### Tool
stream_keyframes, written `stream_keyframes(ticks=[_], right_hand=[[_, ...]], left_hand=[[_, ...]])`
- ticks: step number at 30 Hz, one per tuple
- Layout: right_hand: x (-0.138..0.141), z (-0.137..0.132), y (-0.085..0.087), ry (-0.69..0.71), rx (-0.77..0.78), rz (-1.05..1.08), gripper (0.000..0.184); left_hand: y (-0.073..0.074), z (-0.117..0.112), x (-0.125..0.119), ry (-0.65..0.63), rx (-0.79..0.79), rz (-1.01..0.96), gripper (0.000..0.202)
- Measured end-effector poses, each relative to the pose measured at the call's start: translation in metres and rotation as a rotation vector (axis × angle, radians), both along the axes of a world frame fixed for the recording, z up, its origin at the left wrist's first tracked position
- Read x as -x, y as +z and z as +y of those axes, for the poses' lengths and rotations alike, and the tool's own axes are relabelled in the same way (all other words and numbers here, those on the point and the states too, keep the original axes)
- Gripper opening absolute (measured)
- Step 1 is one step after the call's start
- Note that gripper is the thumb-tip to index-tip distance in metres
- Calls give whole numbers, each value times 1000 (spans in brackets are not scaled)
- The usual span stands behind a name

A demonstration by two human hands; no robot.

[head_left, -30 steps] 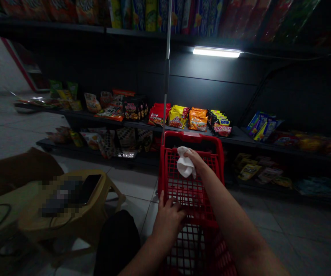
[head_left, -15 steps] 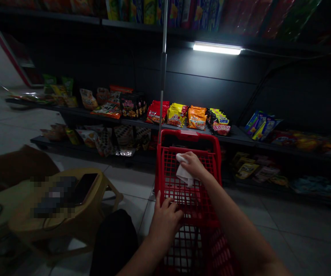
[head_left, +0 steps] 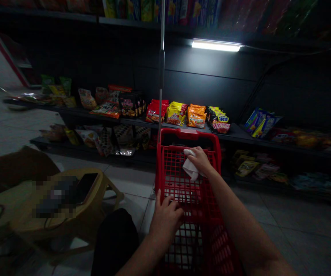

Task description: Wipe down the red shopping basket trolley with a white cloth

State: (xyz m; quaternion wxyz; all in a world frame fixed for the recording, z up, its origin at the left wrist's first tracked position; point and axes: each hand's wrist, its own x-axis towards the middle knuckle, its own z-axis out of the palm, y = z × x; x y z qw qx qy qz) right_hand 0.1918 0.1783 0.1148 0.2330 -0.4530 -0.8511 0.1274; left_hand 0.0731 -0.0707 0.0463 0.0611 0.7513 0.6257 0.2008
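Note:
A red plastic rolling shopping basket (head_left: pixel 217 153) with lattice sides stands in front of me. My right hand (head_left: pixel 200 160) is closed around a crumpled white cloth (head_left: pixel 190 168), holding it against the upper lattice panel near the far end. My left hand (head_left: pixel 167 214) grips the basket's left side, its fingers curled over the red edge and the index finger pointing up along it. A metal telescopic pole (head_left: pixel 161 69) rises at the basket's far left corner.
Dark shelves (head_left: pixel 237 132) hold red, yellow, orange and black snack packets (head_left: pixel 196 116). A strip light (head_left: pixel 216 45) glows above. On my left stands a tan plastic stool (head_left: pixel 99 191) carrying a phone (head_left: pixel 86 188) and a blurred-out item. My dark-clothed knee (head_left: pixel 115 237) is beside the basket.
My right hand has slid the white cloth slightly right and up across the lattice. My left hand stays on the basket edge.

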Motion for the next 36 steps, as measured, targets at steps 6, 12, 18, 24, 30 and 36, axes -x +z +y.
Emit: stream_keyframes(ticks=[6, 12, 18, 24, 30, 36], right_hand=[[6, -28, -11, 17, -141, -274, 37], [7, -12, -2, -33, 19, -83, 23], [-18, -13, -4, -47, -39, -102, 29], [-2, -21, -6, -96, -19, -221, 21], [-27, 4, 5, -101, 30, -111, 31], [-46, -13, -3, -44, -51, -202, 36]], left_hand=[[1, 2, -1, 6, -6, 9, 15], [-3, -1, -2, 3, -35, -2, 13], [-6, 0, -1, 9, -30, -20, 11], [-4, 1, -3, 15, -38, -11, 7], [-5, -1, -4, 15, -19, -19, 9], [-8, 4, -1, 13, -38, -16, 11]])
